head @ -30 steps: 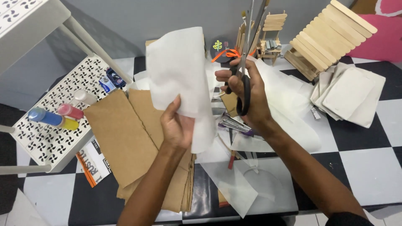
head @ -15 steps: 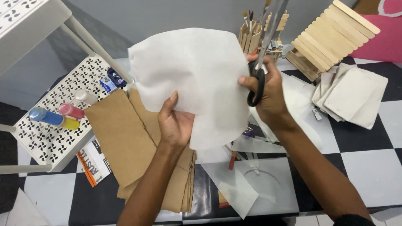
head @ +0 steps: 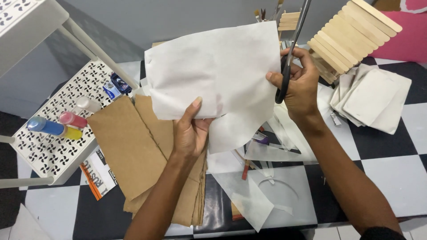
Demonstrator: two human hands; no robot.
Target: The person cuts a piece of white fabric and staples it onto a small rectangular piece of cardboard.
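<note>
A large sheet of thin white paper is held up in the air above the counter, spread flat toward the camera. The left hand pinches its lower edge, thumb on the front and the other fingers behind, so that grip is closed on the paper. The right hand meets the sheet's right edge while holding a pair of black-handled scissors; its fingers are through the handle loops, and the long metal blades point up, together.

Under the sheet, on the black-and-white checkered counter, lies a stack of brown cardboard pieces, with white paper offcuts just beside it. To the right rests a pile of pale fabric pieces, behind it a structure of flat wooden sticks. At left, a white perforated metal shelf carries small paint bottles.
</note>
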